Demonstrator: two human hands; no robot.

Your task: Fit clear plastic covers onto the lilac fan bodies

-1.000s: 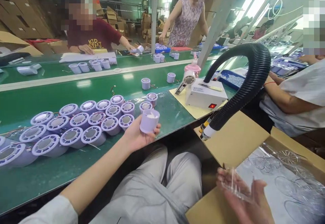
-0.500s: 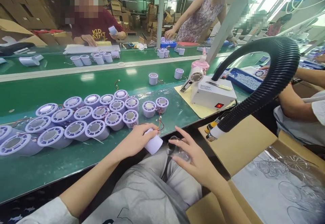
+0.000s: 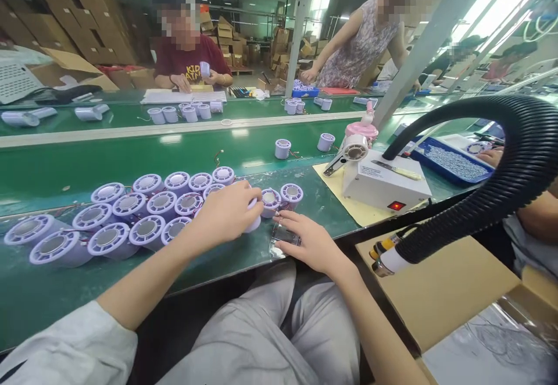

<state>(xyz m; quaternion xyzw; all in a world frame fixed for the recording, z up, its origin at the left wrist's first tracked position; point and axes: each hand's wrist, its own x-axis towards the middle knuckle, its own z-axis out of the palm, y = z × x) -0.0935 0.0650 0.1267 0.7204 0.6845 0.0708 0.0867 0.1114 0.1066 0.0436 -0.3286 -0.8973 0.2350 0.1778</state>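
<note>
One lilac cylinder [image 3: 253,224] is at the surface [image 3: 320,207], grasped in the fingers of the left hand [image 3: 226,213]. Fingers of the right hand [image 3: 316,245] curve over one clear plastic piece [image 3: 284,235]; whether gripped or merely covered cannot be determined. Two similar cylinders [image 3: 292,195] stand just beside. One open cardboard box [image 3: 436,298] holds clear parts [image 3: 497,338], too blurred to count. A blue tray [image 3: 475,179] contains small pale pieces [image 3: 457,163].

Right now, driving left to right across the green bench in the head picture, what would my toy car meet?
Rows of purple cylinders, left fingers, right fingers, white box with red switch, blue tray.
</note>
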